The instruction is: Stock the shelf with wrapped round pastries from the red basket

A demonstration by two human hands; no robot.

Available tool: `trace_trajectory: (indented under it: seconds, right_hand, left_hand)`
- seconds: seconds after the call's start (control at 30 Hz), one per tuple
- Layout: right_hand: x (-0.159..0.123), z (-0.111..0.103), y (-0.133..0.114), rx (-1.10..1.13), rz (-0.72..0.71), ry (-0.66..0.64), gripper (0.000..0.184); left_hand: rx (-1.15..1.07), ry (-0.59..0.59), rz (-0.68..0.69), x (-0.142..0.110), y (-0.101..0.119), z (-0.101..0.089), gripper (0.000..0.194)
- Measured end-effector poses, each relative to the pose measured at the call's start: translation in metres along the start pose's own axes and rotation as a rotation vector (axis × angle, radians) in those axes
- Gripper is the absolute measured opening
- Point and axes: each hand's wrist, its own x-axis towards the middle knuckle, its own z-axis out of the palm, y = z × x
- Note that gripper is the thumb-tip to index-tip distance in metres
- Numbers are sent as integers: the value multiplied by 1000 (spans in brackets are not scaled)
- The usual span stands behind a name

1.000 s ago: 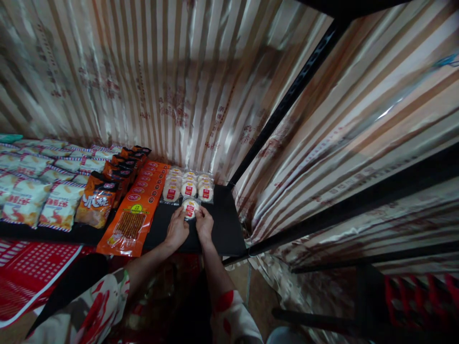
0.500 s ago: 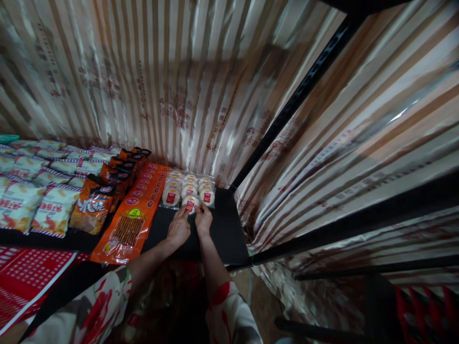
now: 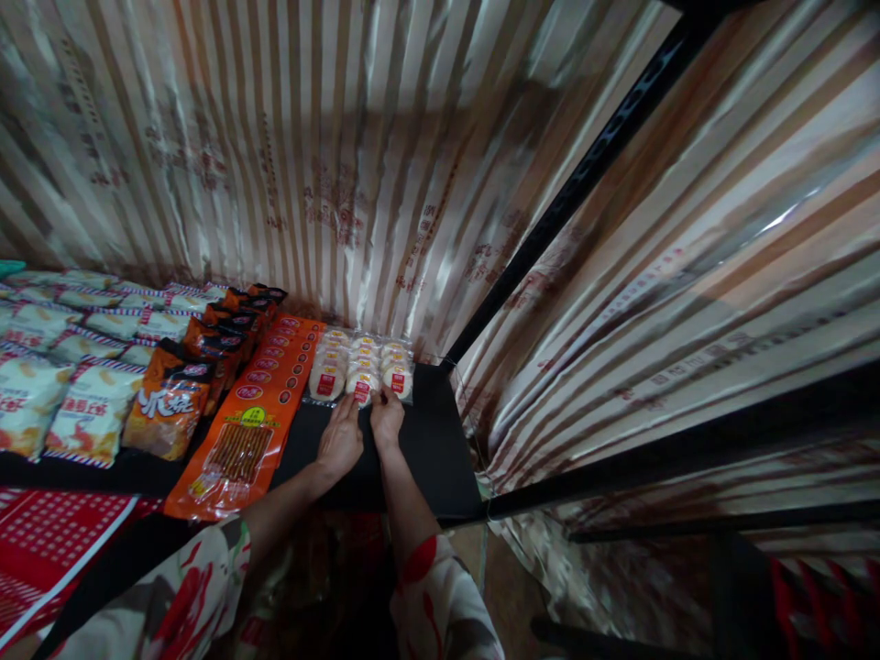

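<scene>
Three rows of clear packets of round white rice crackers with red labels lie on a black shelf (image 3: pixel 426 449). My left hand (image 3: pixel 342 442) is at the front left of the middle row, its closed fingertips on the edge of the front rice cracker packet (image 3: pixel 362 385). At the same packet's right corner, my right hand (image 3: pixel 387 422) pinches with thumb and fingers. That packet lies about level with the left-row packet (image 3: pixel 327 380) and the right-row packet (image 3: pixel 398 379). The undersides of my fingers are hidden.
Long orange packs of brown sticks (image 3: pixel 240 431) lie to the left, then orange-black snack bags (image 3: pixel 169 399) and several rows of white snack bags (image 3: pixel 96 403). A red basket (image 3: pixel 61 541) is at lower left. A black post (image 3: pixel 564 202) rises at the right corner before striped sheeting (image 3: pixel 385 137).
The middle front rice cracker packet has slid back slightly, from jutting forward to nearly in line with its neighbours. Both hands stay at its front edge. The view has shifted a little.
</scene>
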Motion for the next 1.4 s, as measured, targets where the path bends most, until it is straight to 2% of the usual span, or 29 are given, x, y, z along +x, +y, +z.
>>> trace_trajectory:
  seconds: [0.23, 0.47, 0.63, 1.0, 1.2, 1.4]
  right_hand:
    - [-2, 2, -3, -35, -15, 12, 31]
    - [-18, -2, -4, -63, -154, 77, 36]
    - [-25, -3, -6, -146, -243, 35, 26]
    - [-33, -8, -9, -113, -246, 53, 26]
    - [-52, -17, -16, -74, -239, 67, 28]
    - [-86, -33, -23, -11, -246, 75, 28]
  left_hand:
    - [12, 31, 35, 0, -6, 6, 56]
    - [0, 49, 50, 0, -11, 10, 57]
    - [-16, 47, 50, 0, -11, 9, 59]
    - [-41, 62, 67, -4, -5, 3, 57]
    - [-21, 98, 70, -19, 6, -8, 45]
    - [-56, 85, 84, -53, 19, -27, 39]
